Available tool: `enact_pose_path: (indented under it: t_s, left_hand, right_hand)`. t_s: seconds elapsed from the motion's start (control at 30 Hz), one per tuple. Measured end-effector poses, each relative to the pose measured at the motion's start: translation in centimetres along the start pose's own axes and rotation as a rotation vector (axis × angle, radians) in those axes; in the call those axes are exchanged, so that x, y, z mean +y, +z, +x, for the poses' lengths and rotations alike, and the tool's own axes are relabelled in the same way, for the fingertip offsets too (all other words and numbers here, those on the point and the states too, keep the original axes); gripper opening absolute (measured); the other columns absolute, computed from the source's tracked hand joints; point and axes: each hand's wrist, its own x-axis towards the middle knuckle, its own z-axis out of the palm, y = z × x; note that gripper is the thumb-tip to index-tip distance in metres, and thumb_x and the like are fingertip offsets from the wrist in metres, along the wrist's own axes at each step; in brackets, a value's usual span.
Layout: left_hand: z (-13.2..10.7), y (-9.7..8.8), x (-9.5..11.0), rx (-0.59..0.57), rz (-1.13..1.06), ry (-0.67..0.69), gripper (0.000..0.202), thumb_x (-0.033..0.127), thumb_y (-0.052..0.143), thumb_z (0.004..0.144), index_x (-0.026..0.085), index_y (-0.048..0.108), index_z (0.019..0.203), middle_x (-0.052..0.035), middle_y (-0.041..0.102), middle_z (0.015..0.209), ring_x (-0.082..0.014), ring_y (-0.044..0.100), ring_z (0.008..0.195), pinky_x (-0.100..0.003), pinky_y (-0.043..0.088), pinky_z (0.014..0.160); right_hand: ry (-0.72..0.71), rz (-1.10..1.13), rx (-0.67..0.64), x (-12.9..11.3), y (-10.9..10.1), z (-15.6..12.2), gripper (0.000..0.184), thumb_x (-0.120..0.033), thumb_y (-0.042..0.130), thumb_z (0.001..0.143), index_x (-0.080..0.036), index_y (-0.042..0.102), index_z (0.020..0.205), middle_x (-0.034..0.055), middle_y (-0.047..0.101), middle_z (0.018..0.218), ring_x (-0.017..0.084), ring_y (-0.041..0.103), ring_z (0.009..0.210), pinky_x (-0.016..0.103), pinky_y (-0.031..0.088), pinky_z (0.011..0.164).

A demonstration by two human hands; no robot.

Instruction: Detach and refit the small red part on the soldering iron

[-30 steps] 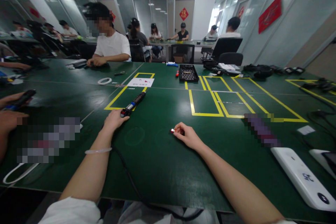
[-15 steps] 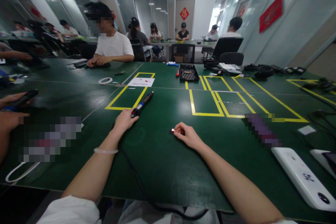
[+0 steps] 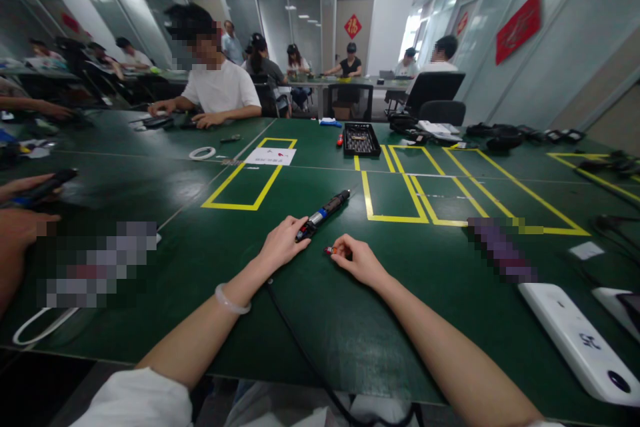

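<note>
My left hand (image 3: 284, 241) is closed around the rear end of a corded electric screwdriver (image 3: 323, 215), a slim black and silver tool with a blue band. Its thin bit points away and to the right, and its black cord (image 3: 295, 340) runs down over the table's near edge. In my right hand (image 3: 361, 260), just to the right, a small red piece (image 3: 329, 251) is pinched between thumb and fingertips. The fingers cover most of that piece, so its kind cannot be made out. Both hands rest low over the green table (image 3: 280, 320).
Yellow tape outlines (image 3: 395, 218) mark the table. A black tray (image 3: 361, 140) of small parts stands at the back. On the right lies a white power bank (image 3: 575, 340); a white paper (image 3: 273, 157) is left of centre. At far left, another person's hands (image 3: 25, 213) hold a dark tool.
My left hand has moved right and nearer with the screwdriver, bringing it close to my right hand. My right hand stays almost still with the small red piece.
</note>
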Motion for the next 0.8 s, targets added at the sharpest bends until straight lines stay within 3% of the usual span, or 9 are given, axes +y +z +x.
enact_pose_path:
  t_s: [0.4,0.8]
  left_hand:
    - [-0.9,0.7,3.6,-0.046,-0.108,0.148,0.057,0.035,0.057,0.084,0.027,0.044,0.138,-0.0086,0.054,0.117,-0.0231,0.056,0.105,-0.032,0.047,0.084]
    - [-1.2,0.6,4.2,-0.061,-0.111,0.180,0.056,0.036,0.057,0.085,0.026,0.044,0.138,-0.0087,0.054,0.118,-0.0230,0.056,0.105,-0.032,0.048,0.083]
  right_hand:
    - [0.042,-0.267,0.055,0.4,-0.1,0.1,0.010,-0.021,0.063,0.080,-0.021,0.054,0.086,-0.0034,0.061,0.067,0.013,0.054,0.060,0.022,0.036,0.058]
    - [-0.004,-0.325,0.043,0.1,0.3,0.2,0.012,-0.021,0.064,0.081,-0.021,0.053,0.086,-0.0032,0.062,0.068,0.013,0.054,0.061,0.024,0.035,0.061]
